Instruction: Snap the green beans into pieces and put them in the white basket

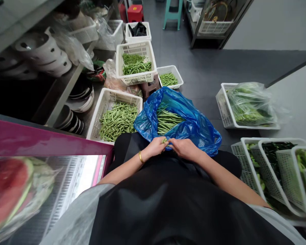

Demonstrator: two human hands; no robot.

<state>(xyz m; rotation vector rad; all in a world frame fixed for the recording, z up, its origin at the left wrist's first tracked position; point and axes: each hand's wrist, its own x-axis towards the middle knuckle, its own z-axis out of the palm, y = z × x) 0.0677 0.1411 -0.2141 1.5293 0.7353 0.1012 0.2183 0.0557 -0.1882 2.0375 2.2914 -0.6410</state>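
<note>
Honestly, the blue bag (204, 131) just past my hands looks floppy, so 1 knock could tip the long beans (169, 121) out. A loose grip might drop the bean bits (164, 140) too. My left hand (156, 147) is curled round those; my right hand (185, 148) meets it, fingertips bent in, can't tell if they're pinching anything. Forearms angle inward.

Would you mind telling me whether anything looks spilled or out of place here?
Nothing looks spilled: the long beans lie within the blue bag. Only mildly odd, at right, a clear bag of greens bulges over the rim of its white basket rather than fitting inside.
</note>
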